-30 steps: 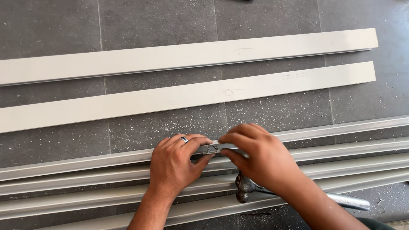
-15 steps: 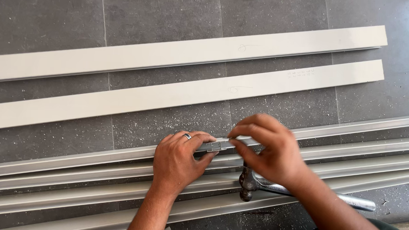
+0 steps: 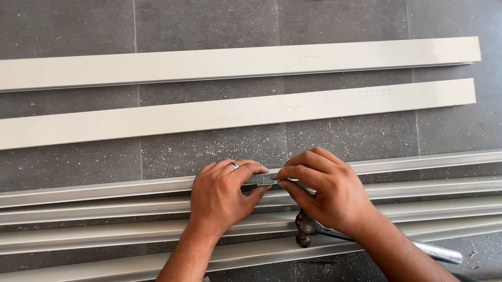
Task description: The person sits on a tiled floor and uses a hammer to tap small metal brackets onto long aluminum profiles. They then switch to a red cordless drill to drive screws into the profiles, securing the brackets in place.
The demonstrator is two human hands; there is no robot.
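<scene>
Head view: both hands [image 3: 277,195] pinch small metal piece [image 3: 265,179], possibly clip, on rail [image 3: 428,162]

- Grey rails [image 3: 92,230]: metal, smooth, dull sheen.
- Two pale flat bars [image 3: 209,64]: smooth, matt.
- Floor [image 3: 71,18]: dark stone tile, speckled, dusty.
- Hammer [image 3: 314,229]: worn metal head, shiny handle.
- Small clip [image 3: 265,179]: grey metal.

A workshop: metal profiles [image 3: 405,188], hammer [image 3: 314,229], filings on floor [image 3: 71,23]

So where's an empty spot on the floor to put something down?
Bare grey floor lies above the upper flat white strip, and a narrower band between the lower strip and the ridged rails. It's crowded where both hands pinch a small metal piece, hammer underneath.
</scene>
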